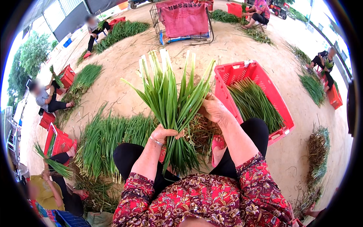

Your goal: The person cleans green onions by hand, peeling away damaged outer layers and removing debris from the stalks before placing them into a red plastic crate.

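Note:
A bunch of long, flat-leaved green stalks, probably garlic chives, fans out in front of me with its pale ends pointing away. My left hand, with a bracelet at the wrist, is closed around the bunch where the leaves cross. My right hand is at the right edge of the fan, fingers bent against the outer leaves; whether it pinches one is hidden. Below the bunch lies a heap of brownish trimmings. A large pile of green stalks spreads on the ground to the left.
A red plastic crate holding green stalks stands by my right knee. A wire cage cart draped with a pink sack stands ahead. Several people sit around with their own piles and crates, the nearest at lower left.

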The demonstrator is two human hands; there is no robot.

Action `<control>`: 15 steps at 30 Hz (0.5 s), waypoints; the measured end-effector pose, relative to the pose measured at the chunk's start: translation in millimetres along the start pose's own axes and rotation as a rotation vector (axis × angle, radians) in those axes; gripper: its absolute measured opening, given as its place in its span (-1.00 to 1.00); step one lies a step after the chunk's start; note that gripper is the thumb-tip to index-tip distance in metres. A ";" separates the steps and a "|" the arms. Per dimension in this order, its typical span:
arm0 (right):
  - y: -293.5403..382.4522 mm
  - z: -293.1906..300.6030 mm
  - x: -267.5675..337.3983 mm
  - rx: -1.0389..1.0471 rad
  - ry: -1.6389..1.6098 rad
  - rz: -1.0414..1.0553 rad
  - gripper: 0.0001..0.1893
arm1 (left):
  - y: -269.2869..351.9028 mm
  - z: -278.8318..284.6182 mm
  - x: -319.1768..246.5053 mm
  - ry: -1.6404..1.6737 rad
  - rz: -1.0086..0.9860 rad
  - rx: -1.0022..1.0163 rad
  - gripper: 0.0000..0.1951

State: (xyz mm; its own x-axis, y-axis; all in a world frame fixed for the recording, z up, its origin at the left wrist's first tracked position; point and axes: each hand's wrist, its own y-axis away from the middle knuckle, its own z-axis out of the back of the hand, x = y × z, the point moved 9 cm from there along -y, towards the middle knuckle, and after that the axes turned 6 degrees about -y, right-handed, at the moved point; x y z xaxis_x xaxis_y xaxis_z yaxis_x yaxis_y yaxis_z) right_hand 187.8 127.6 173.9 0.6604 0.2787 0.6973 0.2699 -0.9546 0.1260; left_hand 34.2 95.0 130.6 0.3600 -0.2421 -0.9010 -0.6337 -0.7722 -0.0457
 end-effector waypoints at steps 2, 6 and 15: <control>-0.9 1.9 3.2 0.010 0.013 0.033 -0.85 | 1.5 1.8 1.1 -0.003 0.031 -0.019 -0.45; 3.6 1.2 3.8 -0.091 0.094 0.035 -0.89 | 3.7 8.8 5.1 -0.006 0.061 -0.007 -0.44; -3.3 14.5 -10.9 0.034 0.011 -0.031 -0.84 | 8.8 -1.5 0.3 -0.023 0.099 0.004 -0.42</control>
State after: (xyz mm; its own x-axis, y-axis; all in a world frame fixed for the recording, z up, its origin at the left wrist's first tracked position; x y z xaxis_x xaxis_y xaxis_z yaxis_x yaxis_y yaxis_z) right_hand 189.9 129.2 155.6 0.6435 0.3065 0.7014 0.3137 -0.9414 0.1236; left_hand 29.7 87.2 130.6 0.2799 -0.3032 -0.9109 -0.6679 -0.7430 0.0420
